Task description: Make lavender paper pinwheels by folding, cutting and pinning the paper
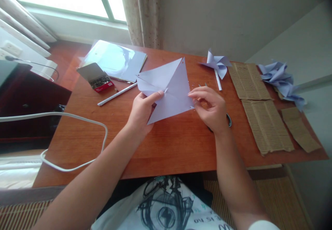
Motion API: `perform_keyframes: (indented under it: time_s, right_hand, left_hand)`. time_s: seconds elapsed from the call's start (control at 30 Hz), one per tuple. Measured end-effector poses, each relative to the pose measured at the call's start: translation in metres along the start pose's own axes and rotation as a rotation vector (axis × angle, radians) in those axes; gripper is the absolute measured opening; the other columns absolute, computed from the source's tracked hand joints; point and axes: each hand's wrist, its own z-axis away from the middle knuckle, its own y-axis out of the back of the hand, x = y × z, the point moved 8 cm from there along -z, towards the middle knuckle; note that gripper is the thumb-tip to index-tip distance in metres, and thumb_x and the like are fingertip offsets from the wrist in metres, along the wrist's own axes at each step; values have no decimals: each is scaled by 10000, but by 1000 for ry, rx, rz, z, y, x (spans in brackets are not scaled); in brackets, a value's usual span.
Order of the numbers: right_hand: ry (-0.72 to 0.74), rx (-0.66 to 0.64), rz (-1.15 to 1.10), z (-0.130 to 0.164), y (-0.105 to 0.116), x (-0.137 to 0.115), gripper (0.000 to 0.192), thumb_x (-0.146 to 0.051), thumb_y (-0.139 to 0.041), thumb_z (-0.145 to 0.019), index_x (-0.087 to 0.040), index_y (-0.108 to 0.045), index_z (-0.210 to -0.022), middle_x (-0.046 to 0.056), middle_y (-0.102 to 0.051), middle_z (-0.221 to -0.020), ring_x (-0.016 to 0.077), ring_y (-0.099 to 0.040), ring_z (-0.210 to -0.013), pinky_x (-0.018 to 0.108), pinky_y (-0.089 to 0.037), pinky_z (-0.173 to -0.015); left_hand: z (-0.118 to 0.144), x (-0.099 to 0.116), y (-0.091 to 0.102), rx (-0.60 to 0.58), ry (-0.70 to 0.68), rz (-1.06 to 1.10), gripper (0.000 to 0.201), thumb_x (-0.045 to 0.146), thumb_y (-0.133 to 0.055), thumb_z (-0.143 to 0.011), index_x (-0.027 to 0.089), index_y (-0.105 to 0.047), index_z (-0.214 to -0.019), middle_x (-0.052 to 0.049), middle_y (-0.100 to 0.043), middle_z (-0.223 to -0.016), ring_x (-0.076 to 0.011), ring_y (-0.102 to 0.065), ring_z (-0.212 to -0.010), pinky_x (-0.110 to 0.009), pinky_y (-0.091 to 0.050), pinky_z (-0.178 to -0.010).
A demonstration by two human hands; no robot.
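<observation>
While the left hand [142, 111] pinches the paper [168, 90] near its centre, right hand [210, 107] fingers pinch its right edge, above the desk [166, 143]; pinwheel [217, 64] w/ cardboard [259, 105] to the right.

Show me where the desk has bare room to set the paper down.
Bare wood runs along the near edge of the desk, between the white cable and the cardboard strips. The far side is crowded: pin box, stick, folder, finished pinwheel.

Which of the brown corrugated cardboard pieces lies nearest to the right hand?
The large middle strip, just right of the right hand; the other strips lie farther away.
</observation>
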Motion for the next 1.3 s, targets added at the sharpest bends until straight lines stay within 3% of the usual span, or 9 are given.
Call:
perform_keyframes:
  time_s: [0.17,0.43,0.67,1.0,1.3]
  right_hand:
    - [28,-86,9,0,-4,1,250,-135,-611,-928,-314,-762,-1014,27,-750,-1096,217,-695,-1053,392,-582,-871]
    - [24,-157,-53,0,-6,4,183,-197,-711,-887,-314,-790,-1004,28,-752,-1044,197,-696,-934,326,-568,-704]
    - [28,-126,-85,0,-6,-2,78,-263,-744,-893,-304,-796,-933,23,-727,-938,191,-681,-866,345,-575,-742]
    - [46,-246,-106,2,-10,-3,221,-145,-627,-950,-290,-783,-1006,36,-753,-1117,202,-704,-1049,384,-568,-931]
    - [10,-332,-134,4,-11,0,256,-115,-670,-920,-290,-774,-1075,43,-759,-1192,206,-708,-1100,351,-591,-906]
  left_hand:
    - [-1,-3,-1,-20,46,31,337,210,-827,-639,159,-680,-938,-12,-732,-781,-178,-649,-660,-290,-507,-618]
    - [-2,-6,-1,-48,65,44,342,227,-848,-642,156,-688,-936,-12,-722,-761,-166,-648,-642,-280,-513,-579]
    - [3,-8,-3,-37,57,-34,351,214,-849,-648,141,-675,-944,-38,-745,-792,-175,-663,-648,-286,-535,-604]
    - [3,-12,-4,-38,84,-63,357,235,-846,-643,135,-685,-946,-47,-751,-788,-184,-667,-656,-287,-531,-627]
    - [2,-11,-3,-40,81,-67,342,226,-812,-650,131,-685,-953,-34,-735,-793,-180,-655,-664,-280,-518,-629]
